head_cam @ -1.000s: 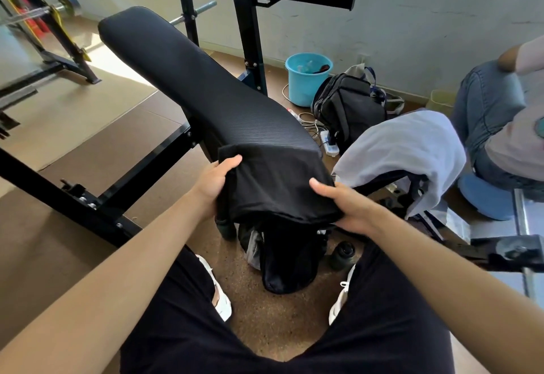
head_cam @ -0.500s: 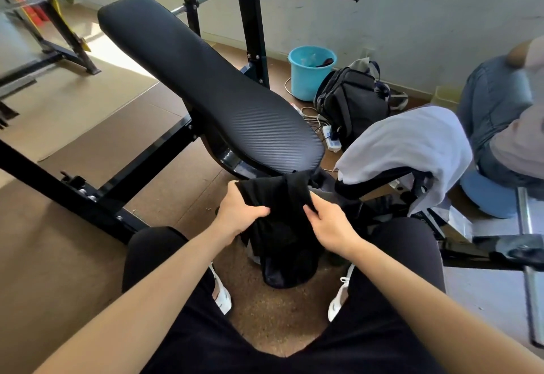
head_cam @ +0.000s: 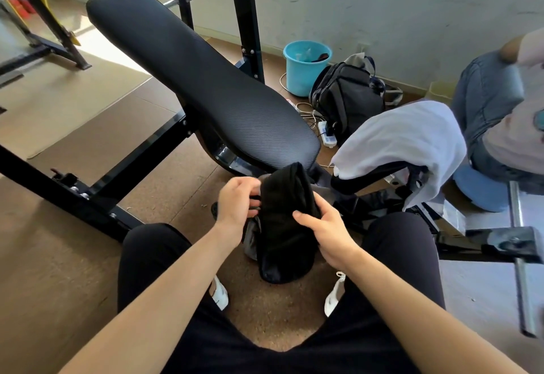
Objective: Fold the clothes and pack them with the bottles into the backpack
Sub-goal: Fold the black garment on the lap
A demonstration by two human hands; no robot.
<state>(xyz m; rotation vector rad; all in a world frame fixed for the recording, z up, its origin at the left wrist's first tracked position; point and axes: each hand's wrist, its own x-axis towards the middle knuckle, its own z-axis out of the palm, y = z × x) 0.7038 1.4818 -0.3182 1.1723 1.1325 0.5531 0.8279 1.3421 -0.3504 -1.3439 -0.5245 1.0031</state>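
1. Your left hand (head_cam: 238,204) has its fingers curled round the left edge of the folded black garment (head_cam: 284,191).
2. The garment stands upright between your knees, just below the bench pad (head_cam: 206,79). Its lower end meets the black backpack (head_cam: 282,267) on the floor between your shoes; how far in it sits, you cannot tell.
3. Your right hand (head_cam: 326,232) grips its right side, thumb laid across the front.
4. A white garment (head_cam: 406,138) drapes over the seat further right.

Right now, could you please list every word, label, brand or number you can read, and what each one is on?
None can be read.
The teal print on the seated person's pale shirt is blurred and cut off at the frame edge.
No lettering shows on the black padded bench or turquoise plastic bucket.
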